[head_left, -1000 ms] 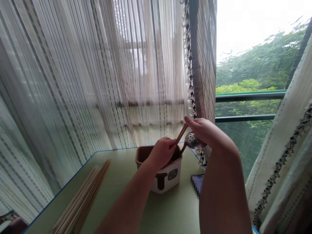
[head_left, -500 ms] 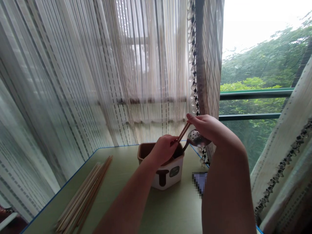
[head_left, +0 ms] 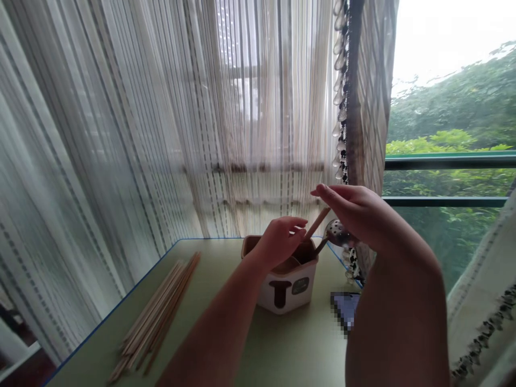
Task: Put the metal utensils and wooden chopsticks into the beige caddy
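Observation:
A brown-rimmed white holder [head_left: 288,285] stands on the green table [head_left: 226,333]. My left hand [head_left: 280,240] hovers over its rim with the fingers loosened and apart, next to the wooden chopsticks [head_left: 316,224] that lean out of the holder. My right hand [head_left: 357,212] is above, its fingers closed on the top of those chopsticks. A perforated metal ladle [head_left: 336,235] sticks up from the holder just under my right palm.
A bundle of long wooden chopsticks [head_left: 159,312] lies on the table at the left. Sheer striped curtains hang behind and to the left, a beaded curtain edge [head_left: 341,107] at the right. A pixelated dark item [head_left: 344,309] lies by my right forearm.
My left hand has loosened its grip on the chopsticks and its fingers have spread. My right hand still holds their top. The view has shifted left.

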